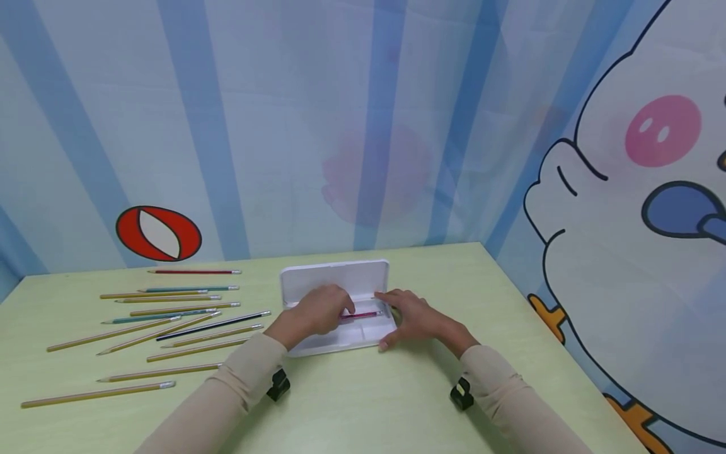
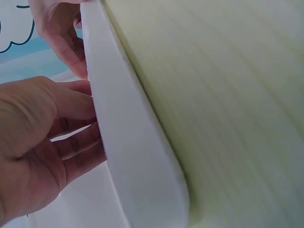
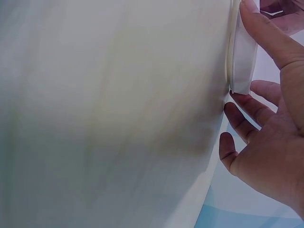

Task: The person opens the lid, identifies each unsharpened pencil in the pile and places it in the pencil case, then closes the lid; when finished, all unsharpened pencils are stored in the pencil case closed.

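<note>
An open white pencil case (image 1: 326, 343) lies on the table with its lid (image 1: 334, 278) raised at the back. My left hand (image 1: 322, 310) reaches inside, its bent fingers pinching a red pencil (image 1: 363, 315) whose eraser end points right. In the left wrist view the left hand (image 2: 42, 142) is behind the case's front wall (image 2: 128, 123), which hides the pencil. My right hand (image 1: 416, 317) grips the case's right end. Its thumb rests at the front wall and its other fingers lie round the end, as the right hand (image 3: 270, 128) shows in the right wrist view.
On the left of the table (image 1: 397, 403) lie several loose pencils, among them a red one (image 1: 193, 272), a black one (image 1: 212, 325) and a yellow one (image 1: 96, 395) near the front. A striped curtain (image 1: 295, 126) stands behind the table, and a cartoon bird print (image 1: 624, 252) is at right.
</note>
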A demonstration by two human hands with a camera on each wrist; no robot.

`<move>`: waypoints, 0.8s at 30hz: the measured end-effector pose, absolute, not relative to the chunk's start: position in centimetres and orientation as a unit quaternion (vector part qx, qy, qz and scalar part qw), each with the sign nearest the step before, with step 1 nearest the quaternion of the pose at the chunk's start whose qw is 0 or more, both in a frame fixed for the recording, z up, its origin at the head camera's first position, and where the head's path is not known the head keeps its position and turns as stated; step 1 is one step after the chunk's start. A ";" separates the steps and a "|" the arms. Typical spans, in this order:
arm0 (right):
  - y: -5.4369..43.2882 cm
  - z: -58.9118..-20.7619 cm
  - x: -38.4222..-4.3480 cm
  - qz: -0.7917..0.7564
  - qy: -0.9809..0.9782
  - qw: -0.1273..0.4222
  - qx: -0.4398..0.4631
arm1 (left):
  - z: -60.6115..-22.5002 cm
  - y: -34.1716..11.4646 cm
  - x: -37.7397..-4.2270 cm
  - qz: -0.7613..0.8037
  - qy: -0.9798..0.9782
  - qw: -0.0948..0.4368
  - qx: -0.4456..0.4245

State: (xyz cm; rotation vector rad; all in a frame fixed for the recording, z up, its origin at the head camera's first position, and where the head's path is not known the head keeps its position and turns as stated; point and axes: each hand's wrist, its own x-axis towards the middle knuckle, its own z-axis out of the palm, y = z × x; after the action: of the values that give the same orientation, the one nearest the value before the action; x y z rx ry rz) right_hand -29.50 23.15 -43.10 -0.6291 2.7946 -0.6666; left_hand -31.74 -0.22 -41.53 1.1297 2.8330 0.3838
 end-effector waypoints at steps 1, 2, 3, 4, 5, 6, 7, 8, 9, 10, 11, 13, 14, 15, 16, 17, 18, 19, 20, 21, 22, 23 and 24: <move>23.1 -43.1 -29.5 -0.226 0.945 0.099 -0.214 | -41.5 -0.2 -31.7 0.125 0.921 0.032 0.368; 23.1 -43.1 -29.4 -0.227 0.945 0.098 -0.215 | -41.5 -0.2 -31.7 0.125 0.921 0.031 0.368; 23.1 -43.1 -29.4 -0.228 0.945 0.098 -0.215 | -41.5 -0.2 -31.7 0.124 0.921 0.031 0.368; 23.1 -43.1 -29.4 -0.229 0.944 0.098 -0.215 | -41.5 -0.3 -31.7 0.125 0.921 0.032 0.368; 23.1 -43.1 -29.4 -0.230 0.944 0.098 -0.215 | -41.5 -0.3 -31.7 0.127 0.920 0.033 0.368; 23.1 -43.1 -29.4 -0.230 0.944 0.098 -0.215 | -41.4 -0.4 -31.7 0.129 0.920 0.033 0.369; 23.1 -43.1 -29.4 -0.231 0.944 0.099 -0.214 | -41.4 -0.4 -31.7 0.132 0.919 0.034 0.370; 23.1 -43.1 -29.4 -0.231 0.944 0.099 -0.214 | -41.3 -0.5 -31.7 0.136 0.917 0.035 0.373; 23.1 -43.0 -29.3 -0.231 0.944 0.099 -0.213 | -41.2 -0.6 -31.7 0.142 0.915 0.036 0.375; 23.1 -43.0 -29.3 -0.229 0.945 0.099 -0.213 | -41.0 -0.7 -31.7 0.148 0.913 0.036 0.378; 23.1 -43.0 -29.3 -0.230 0.945 0.100 -0.211 | -40.8 -0.9 -31.8 0.155 0.911 0.035 0.382; 23.1 -42.9 -29.3 -0.230 0.945 0.102 -0.209 | -40.5 -1.2 -31.8 0.169 0.907 0.031 0.385; 23.1 -42.9 -29.3 -0.230 0.945 0.103 -0.208 | -40.3 -1.4 -31.9 0.178 0.904 0.030 0.388; 23.1 -42.9 -29.3 -0.230 0.945 0.104 -0.207 | -40.0 -1.6 -31.9 0.186 0.902 0.031 0.389; 23.1 -42.9 -29.3 -0.232 0.944 0.105 -0.207 | -39.8 -1.9 -31.8 0.194 0.899 0.032 0.391; 23.1 -42.9 -29.3 -0.235 0.944 0.108 -0.206 | -39.5 -2.2 -31.7 0.202 0.897 0.035 0.392; 23.1 -42.9 -29.3 -0.236 0.943 0.108 -0.207 | -39.2 -2.4 -31.6 0.208 0.895 0.040 0.392; 23.1 -42.9 -29.3 -0.237 0.943 0.108 -0.208 | -39.0 -2.7 -31.5 0.213 0.893 0.045 0.394; 23.1 -42.9 -29.3 -0.239 0.942 0.108 -0.209 | -38.8 -3.0 -31.4 0.215 0.890 0.046 0.399; 23.1 -42.9 -29.3 -0.239 0.942 0.106 -0.210 | -38.6 -3.3 -31.2 0.217 0.889 0.050 0.399; 23.1 -42.9 -29.3 -0.240 0.941 0.106 -0.212 | -38.4 -3.6 -31.0 0.220 0.889 0.053 0.398; 23.1 -42.9 -29.3 -0.240 0.941 0.105 -0.212 | -38.3 -4.0 -30.9 0.223 0.888 0.055 0.397; 23.1 -42.8 -29.3 -0.240 0.941 0.104 -0.213 | -38.2 -4.4 -30.7 0.225 0.889 0.055 0.396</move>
State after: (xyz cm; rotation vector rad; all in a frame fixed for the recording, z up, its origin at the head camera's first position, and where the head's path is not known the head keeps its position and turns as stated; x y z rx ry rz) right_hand -29.27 23.09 -42.83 -0.6283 2.7762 -0.7065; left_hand -30.69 -4.37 -38.24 1.2009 2.6984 0.6821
